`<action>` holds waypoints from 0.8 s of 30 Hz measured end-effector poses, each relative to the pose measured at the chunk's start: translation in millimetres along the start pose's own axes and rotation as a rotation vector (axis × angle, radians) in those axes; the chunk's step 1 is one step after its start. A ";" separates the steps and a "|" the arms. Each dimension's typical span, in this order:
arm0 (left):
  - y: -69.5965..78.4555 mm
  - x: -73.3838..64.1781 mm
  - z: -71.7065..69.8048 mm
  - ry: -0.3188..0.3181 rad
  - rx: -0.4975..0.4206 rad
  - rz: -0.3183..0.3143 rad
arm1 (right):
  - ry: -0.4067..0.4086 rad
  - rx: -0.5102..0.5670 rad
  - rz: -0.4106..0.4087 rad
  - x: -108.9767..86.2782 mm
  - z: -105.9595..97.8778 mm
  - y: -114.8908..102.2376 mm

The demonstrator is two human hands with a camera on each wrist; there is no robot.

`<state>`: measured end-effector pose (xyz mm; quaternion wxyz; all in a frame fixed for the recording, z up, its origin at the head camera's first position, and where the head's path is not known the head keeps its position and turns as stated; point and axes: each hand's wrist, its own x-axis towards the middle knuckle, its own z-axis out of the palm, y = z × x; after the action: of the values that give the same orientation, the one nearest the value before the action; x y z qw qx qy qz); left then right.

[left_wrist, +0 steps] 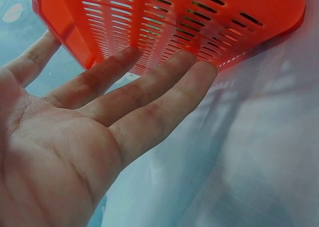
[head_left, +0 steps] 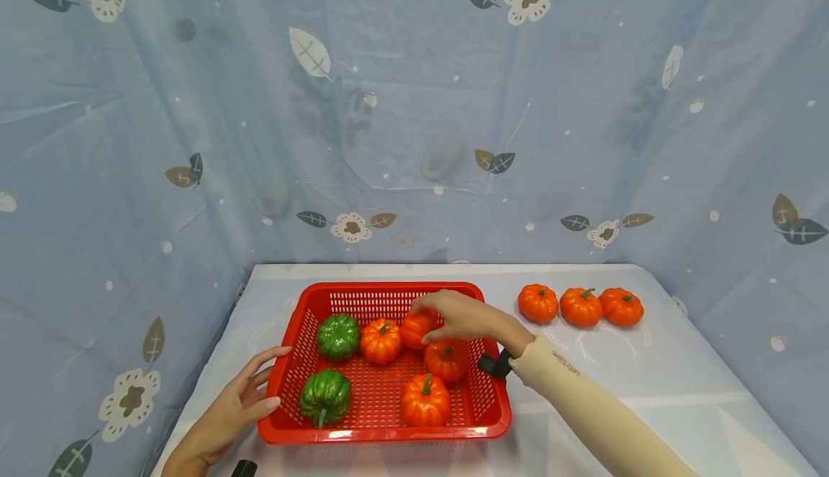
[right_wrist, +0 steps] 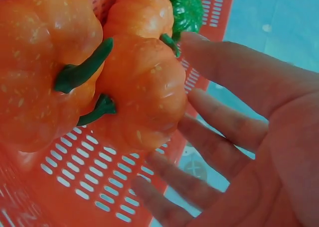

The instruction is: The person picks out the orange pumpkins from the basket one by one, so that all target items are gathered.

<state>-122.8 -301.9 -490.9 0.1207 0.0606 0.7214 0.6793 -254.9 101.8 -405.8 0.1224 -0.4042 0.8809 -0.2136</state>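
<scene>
Blue floral cloth [head_left: 414, 132] hangs behind a pale desk [head_left: 648, 373] bearing a red basket [head_left: 388, 435]. The left hand [head_left: 234, 403], fingers spread, meets the basket's left rim; the sleeved right arm [head_left: 592, 405] reaches over its right wall, the right hand [head_left: 458, 316] palm-down, fingers wide beside an orange pumpkin [head_left: 414, 331] at the basket's back, right of centre; contact unclear

Beige right sleeve [head_left: 599, 412] with dark lettering [head_left: 566, 362]

The basket [head_left: 382, 434] stands on the table [head_left: 622, 369], before the cloth [head_left: 401, 117]. Six pumpkins [head_left: 381, 342] lie inside; three others [head_left: 581, 309] are in a row to its right. The left hand [head_left: 234, 401] is at its left side, the right hand [head_left: 456, 316] over its right half.
</scene>
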 end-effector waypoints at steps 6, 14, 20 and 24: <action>-1.3 -0.2 0.5 0.021 0.012 -0.012 | -0.084 0.002 -0.012 4.7 2.9 4.1; -2.3 -0.5 0.0 0.019 0.011 -0.008 | -0.041 -0.073 -0.015 13.8 5.5 4.5; -2.6 0.0 -1.4 0.005 0.003 -0.001 | 0.035 -0.038 0.047 16.6 5.7 6.5; -2.0 0.6 -2.0 -0.007 -0.001 0.007 | 0.084 0.006 0.068 17.6 5.9 5.2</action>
<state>-123.8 -303.8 -492.8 0.1207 0.0654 0.7205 0.6797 -267.4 89.7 -414.2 0.0938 -0.3644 0.8978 -0.2288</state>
